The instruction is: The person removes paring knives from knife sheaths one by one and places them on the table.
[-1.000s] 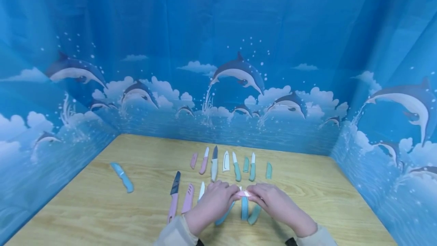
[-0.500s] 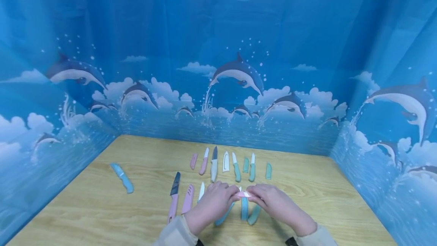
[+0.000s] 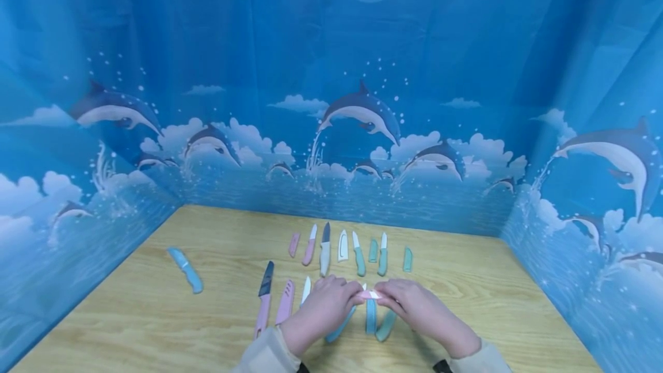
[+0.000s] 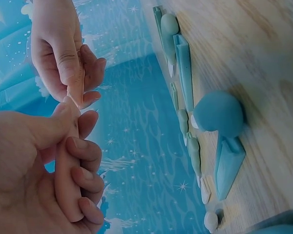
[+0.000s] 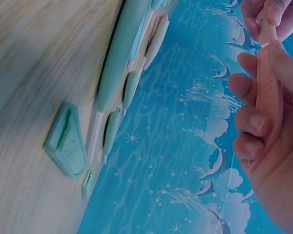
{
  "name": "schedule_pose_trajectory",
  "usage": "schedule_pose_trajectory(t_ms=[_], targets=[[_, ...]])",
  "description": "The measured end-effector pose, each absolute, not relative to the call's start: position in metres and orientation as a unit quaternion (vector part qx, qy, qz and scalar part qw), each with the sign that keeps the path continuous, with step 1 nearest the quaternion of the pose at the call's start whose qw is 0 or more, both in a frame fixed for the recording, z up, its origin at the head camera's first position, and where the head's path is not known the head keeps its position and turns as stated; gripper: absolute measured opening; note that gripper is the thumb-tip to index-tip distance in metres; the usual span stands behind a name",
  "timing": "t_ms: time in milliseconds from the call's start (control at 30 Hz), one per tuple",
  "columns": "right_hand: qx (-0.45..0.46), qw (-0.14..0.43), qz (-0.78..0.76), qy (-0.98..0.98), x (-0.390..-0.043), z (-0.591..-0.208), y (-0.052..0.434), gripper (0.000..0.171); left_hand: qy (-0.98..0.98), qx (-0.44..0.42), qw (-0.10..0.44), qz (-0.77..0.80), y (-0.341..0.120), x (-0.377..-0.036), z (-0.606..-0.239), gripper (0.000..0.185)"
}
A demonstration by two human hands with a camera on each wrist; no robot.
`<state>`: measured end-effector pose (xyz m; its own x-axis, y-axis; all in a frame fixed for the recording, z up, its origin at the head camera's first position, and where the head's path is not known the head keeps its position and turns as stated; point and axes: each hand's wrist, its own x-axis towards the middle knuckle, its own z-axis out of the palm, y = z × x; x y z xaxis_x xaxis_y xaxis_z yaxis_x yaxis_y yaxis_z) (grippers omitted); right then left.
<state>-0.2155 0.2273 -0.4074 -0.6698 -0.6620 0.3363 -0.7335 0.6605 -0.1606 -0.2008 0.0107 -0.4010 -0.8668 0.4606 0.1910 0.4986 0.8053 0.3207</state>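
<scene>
My left hand (image 3: 328, 304) grips a small pink-handled knife (image 4: 66, 180), fingers curled round the smooth handle. My right hand (image 3: 416, 309) holds a pink knife sheath (image 5: 269, 90) with ridged lines on its side. Both hands meet above the table's front half, knife and sheath end to end. A sliver of white blade shows between them; the rest is hidden. Beneath the hands lie a blue handle (image 3: 340, 328), a blue sheath (image 3: 370, 316) and a green handle (image 3: 385, 327), all partly covered.
A pink knife with a dark blade (image 3: 263, 298) and a slotted pink sheath (image 3: 285, 301) lie left of the hands. Behind stands a row: pink knife (image 3: 309, 249), grey-handled knife (image 3: 324, 252), white sheath (image 3: 343, 245), green knives and sheaths. A blue knife (image 3: 185, 269) lies far left.
</scene>
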Motion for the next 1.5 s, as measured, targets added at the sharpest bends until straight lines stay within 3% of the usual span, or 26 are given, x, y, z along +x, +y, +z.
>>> schedule_pose_trajectory(t_ms=[1500], targets=[[0.369,0.085,0.149,-0.913,-0.2200,-0.4061,0.2305,0.019,-0.949,-0.257,0.046,-0.178,0.0086,-0.2043,-0.4035,0.027]])
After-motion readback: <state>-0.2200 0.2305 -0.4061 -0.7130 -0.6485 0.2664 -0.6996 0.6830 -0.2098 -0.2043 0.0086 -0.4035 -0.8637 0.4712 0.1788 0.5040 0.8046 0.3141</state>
